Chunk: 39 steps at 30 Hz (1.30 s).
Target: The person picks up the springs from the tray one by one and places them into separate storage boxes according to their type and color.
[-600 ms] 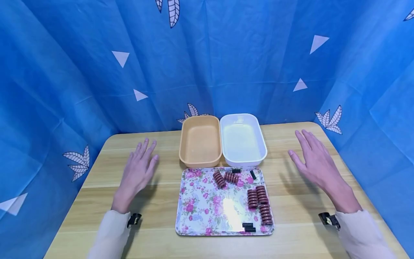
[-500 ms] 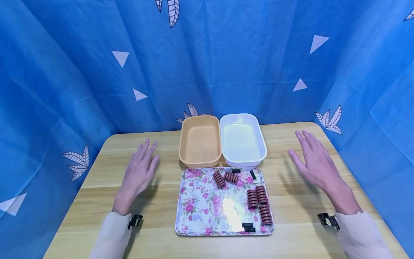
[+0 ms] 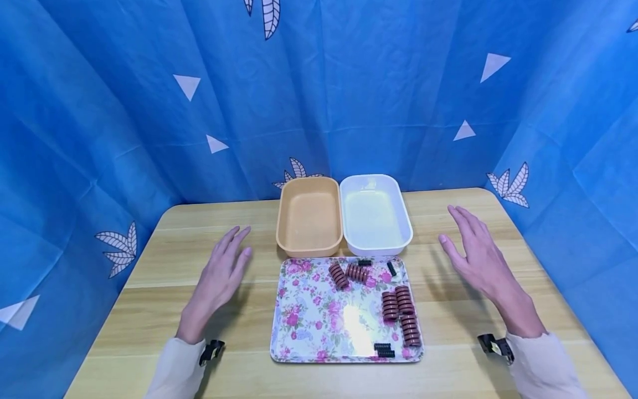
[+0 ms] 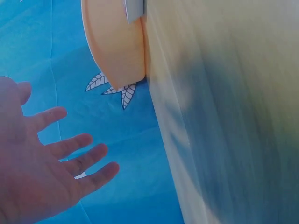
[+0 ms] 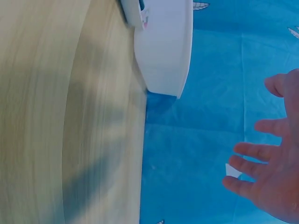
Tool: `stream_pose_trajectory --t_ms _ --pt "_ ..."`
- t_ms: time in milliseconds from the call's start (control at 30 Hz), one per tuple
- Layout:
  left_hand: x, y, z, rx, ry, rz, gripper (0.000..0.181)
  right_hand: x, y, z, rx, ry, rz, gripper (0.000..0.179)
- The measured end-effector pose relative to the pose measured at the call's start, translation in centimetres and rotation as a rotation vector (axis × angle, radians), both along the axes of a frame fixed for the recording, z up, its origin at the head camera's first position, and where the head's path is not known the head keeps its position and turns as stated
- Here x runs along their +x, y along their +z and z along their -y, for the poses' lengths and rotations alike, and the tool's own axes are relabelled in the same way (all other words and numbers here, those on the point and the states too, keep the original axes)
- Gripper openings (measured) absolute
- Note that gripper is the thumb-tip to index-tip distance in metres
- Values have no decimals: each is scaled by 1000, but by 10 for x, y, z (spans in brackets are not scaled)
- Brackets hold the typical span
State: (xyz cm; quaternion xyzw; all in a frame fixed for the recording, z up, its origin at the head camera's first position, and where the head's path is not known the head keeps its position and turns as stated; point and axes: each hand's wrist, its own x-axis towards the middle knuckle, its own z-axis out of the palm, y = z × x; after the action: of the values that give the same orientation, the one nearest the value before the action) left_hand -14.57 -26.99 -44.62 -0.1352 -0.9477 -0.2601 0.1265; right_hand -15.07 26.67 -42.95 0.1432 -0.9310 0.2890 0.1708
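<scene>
Left of the tray (image 3: 304, 330), the left hand (image 3: 219, 278) has spread, empty fingers; right of it, the right hand (image 3: 478, 263) does likewise. Red springs (image 3: 390, 306) on the tray could roll if bumped; its black springs (image 3: 386, 353), perhaps tangled, could slip a pinch.

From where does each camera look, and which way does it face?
Head: worn on the head, looks forward and down at springs, floral tray, tan bin, white bin; left hand, right hand and sleeves show.
Left wrist: worn there, faces tan bin and curtain; left hand shows.
Right wrist: worn there, faces white bin and curtain; right hand shows.
Wrist views share curtain and table.
</scene>
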Motion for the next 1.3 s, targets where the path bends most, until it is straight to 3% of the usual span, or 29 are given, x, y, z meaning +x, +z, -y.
stream_pose_trajectory --t_ms 400,867,1300 --pt "4 -5 -12 129 -40 -62 48 0 -1 13 -132 60 -31 61" --pt "14 -11 -25 143 -71 6 46 0 -8 23 -187 82 -85 57" --pt "19 -16 -38 130 -105 109 46 8 -14 32 -205 118 -68 54"
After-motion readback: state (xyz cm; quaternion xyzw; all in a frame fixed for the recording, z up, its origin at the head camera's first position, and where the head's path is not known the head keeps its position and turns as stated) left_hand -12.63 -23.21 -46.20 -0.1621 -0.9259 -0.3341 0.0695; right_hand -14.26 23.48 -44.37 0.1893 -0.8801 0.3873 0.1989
